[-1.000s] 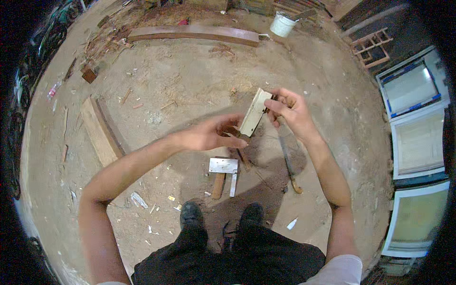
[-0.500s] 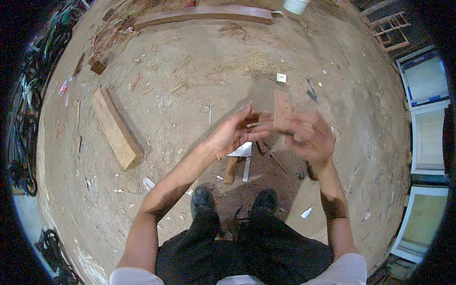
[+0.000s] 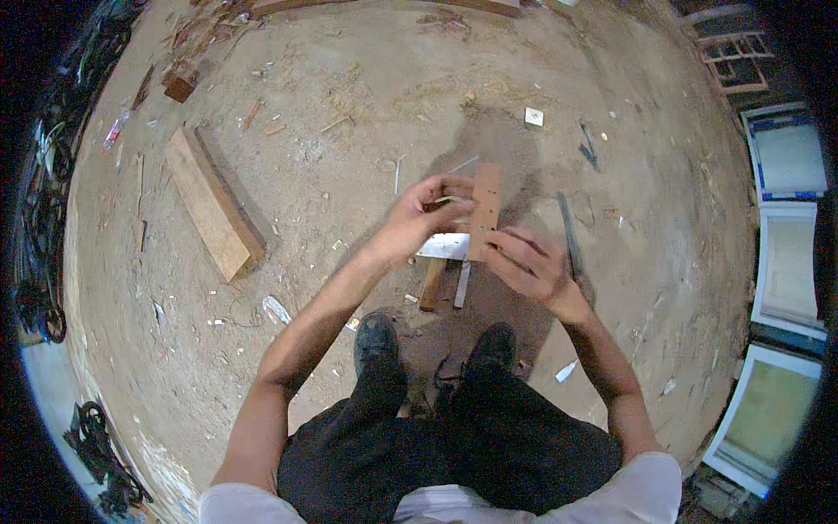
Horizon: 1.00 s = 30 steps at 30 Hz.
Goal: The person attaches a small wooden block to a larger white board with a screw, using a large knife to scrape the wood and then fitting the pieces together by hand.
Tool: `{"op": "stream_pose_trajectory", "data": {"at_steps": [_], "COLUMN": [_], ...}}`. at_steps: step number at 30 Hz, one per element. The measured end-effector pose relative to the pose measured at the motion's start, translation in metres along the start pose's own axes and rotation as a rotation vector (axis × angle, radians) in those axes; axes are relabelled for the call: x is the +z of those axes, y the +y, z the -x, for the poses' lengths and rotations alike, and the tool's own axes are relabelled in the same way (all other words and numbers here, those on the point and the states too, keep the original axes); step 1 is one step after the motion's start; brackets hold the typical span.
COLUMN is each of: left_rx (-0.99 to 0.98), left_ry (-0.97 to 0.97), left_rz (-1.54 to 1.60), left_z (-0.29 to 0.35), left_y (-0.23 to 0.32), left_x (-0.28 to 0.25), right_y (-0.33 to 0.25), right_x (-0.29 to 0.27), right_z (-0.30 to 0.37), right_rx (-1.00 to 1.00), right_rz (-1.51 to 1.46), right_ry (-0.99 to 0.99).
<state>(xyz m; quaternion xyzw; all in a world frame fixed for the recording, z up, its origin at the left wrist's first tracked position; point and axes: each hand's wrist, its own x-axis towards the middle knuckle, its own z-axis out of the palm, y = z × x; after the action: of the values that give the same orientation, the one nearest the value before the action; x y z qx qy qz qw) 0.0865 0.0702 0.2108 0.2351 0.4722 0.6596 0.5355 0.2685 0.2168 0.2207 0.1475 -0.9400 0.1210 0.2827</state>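
Note:
A flat reddish-brown wooden piece [image 3: 485,210] with several small dark marks or holes on its face stands upright between my hands, above the floor. My left hand [image 3: 429,210] has its fingers curled against the left edge, fingertips at the wood. With thumb and fingers my right hand [image 3: 532,264] pinches the lower right edge. Lower down, partly hidden by the wood, lie a white flat piece [image 3: 443,245], a brown wooden stick [image 3: 432,284] and a thin pale strip [image 3: 462,285].
A thick timber [image 3: 214,205] lies on the dirt floor to the left. A long dark bar [image 3: 569,229] is right of my hands, and a white square plate [image 3: 533,117] farther off. White framed panels [image 3: 790,262] line the right side; dark cables [image 3: 44,218] heap up at the left.
The wooden piece has moved left and toward me, and now shows its marked face. My right hand has come lower and left; my left fingers have curled against the wood.

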Motion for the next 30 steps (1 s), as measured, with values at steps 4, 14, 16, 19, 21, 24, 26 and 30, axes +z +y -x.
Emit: {"op": "stream_pose_trajectory", "data": {"at_steps": [4, 14, 16, 19, 21, 24, 26, 30], "left_rx": [-0.079, -0.105, -0.112, -0.029, -0.057, -0.079, -0.099, -0.097], "left_ry": [-0.017, 0.245, 0.344, 0.343, 0.336, 0.359, 0.362, 0.338], "left_rz": [-0.332, -0.985, -0.967, -0.883, -0.895, -0.967, -0.937, -1.001], "left_z": [0.008, 0.043, 0.071, 0.071, 0.076, 0.062, 0.062, 0.064], "left_y": [-0.043, -0.093, -0.093, -0.084, -0.075, -0.085, -0.081, -0.082], "left_x": [-0.057, -0.162, -0.206, -0.186, -0.193, -0.191, -0.181, -0.177], "right_y": [-0.005, 0.153, 0.142, 0.173, 0.171, 0.173, 0.151, 0.107], "right_x": [0.033, 0.034, 0.032, -0.013, -0.009, -0.047, -0.035, 0.003], "right_z": [0.007, 0.224, 0.225, 0.337, 0.364, 0.413, 0.408, 0.327], "right_rx": [0.661, 1.473, 1.451, 1.411, 1.542, 1.498, 1.52, 1.259], "right_rz": [-0.444, -0.452, -0.396, -0.174, -0.071, 0.094, 0.211, 0.499], "right_ry": [-0.008, 0.286, 0.136, -0.111, -0.131, -0.128, -0.153, -0.144]}}
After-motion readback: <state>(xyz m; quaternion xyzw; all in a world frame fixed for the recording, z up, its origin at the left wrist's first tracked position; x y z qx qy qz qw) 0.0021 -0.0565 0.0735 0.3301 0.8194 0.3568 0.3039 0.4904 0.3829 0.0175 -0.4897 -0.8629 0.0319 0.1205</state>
